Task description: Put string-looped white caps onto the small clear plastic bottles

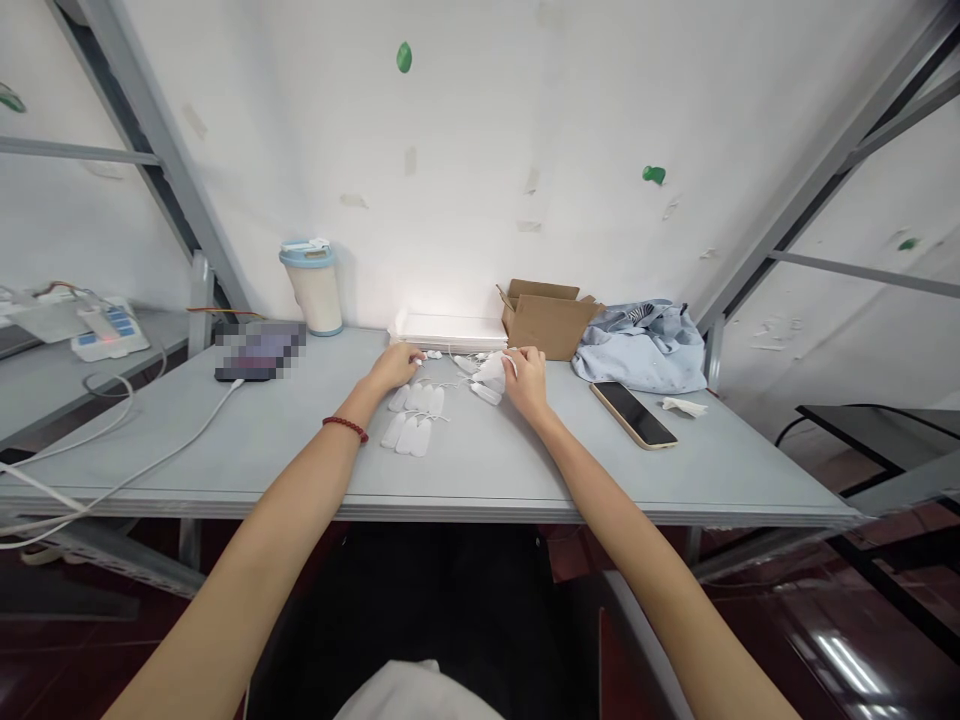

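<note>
My left hand (pixel 397 364), with a red bead bracelet on its wrist, is closed in a pinch near the back of the table. A small white bit shows at its fingertips, too small to name. My right hand (pixel 529 380) is closed on several white paper tags (pixel 491 372), held tilted above the table. Between my hands lie thin white strings and more white pieces. A small bundle of white tags (pixel 486 393) rests just below the right fingers. Nearer to me, other white tags (pixel 414 436) with strings lie in overlapping rows.
Behind my hands are a flat white stack (pixel 450 330) and an open cardboard box (pixel 551 322). To the right are a bunched blue cloth (pixel 641 350), a phone (pixel 634 415) and a crumpled tissue (pixel 684 407). To the left stand a cup (pixel 315 290) and a charging phone (pixel 255 352) with its cable (pixel 176 452).
</note>
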`<action>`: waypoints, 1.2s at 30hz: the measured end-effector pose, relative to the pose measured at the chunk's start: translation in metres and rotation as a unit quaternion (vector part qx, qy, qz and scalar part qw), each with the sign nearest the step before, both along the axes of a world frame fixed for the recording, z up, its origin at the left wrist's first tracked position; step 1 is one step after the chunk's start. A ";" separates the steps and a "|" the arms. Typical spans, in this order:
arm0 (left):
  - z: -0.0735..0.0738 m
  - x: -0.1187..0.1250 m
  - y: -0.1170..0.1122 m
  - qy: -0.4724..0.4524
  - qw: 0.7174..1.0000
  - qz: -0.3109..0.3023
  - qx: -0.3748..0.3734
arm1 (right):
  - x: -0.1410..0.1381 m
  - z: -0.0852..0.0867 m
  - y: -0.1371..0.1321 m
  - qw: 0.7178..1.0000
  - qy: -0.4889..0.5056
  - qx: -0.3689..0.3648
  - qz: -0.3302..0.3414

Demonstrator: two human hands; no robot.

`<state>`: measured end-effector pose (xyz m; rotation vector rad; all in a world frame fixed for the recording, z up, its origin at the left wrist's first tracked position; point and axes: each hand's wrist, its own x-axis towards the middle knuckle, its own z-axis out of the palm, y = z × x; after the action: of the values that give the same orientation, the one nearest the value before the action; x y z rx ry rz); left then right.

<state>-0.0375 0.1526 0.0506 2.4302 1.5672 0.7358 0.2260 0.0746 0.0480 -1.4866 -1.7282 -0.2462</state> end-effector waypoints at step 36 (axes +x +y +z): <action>0.024 0.010 -0.019 -0.206 0.967 0.135 -0.072 | -0.067 0.007 -0.056 0.925 -0.279 -0.120 0.230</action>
<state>-0.0277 0.1338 0.0750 1.8296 1.7166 1.0496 0.1594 0.0182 0.0549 -1.1862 -2.5912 -0.2251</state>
